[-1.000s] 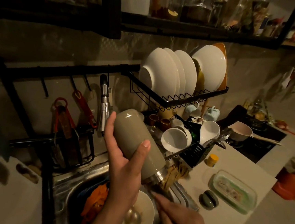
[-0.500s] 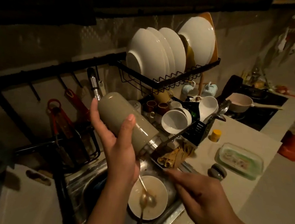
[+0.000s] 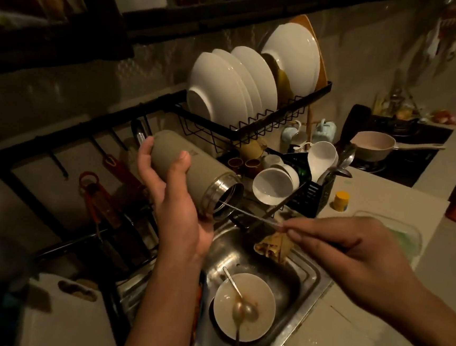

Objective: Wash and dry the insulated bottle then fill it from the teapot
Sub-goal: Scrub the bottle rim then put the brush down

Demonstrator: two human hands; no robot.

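My left hand grips the grey-green insulated bottle and holds it nearly on its side above the steel sink, its open steel mouth turned right and slightly down. My right hand pinches the end of a thin twisted-wire brush handle that runs into the bottle's mouth. The brush head is hidden inside the bottle. No teapot can be made out for certain.
A dirty white bowl with a spoon lies in the sink. A brownish cloth hangs at the sink's right rim. A black dish rack with white plates, bowls and cups stands behind. A yellow-capped jar, a lidded container and a saucepan are on the right.
My left hand tipped the bottle from steeply mouth-down to almost level. My right hand rose from the sink rim and now holds the wire handle at the bottle's mouth.
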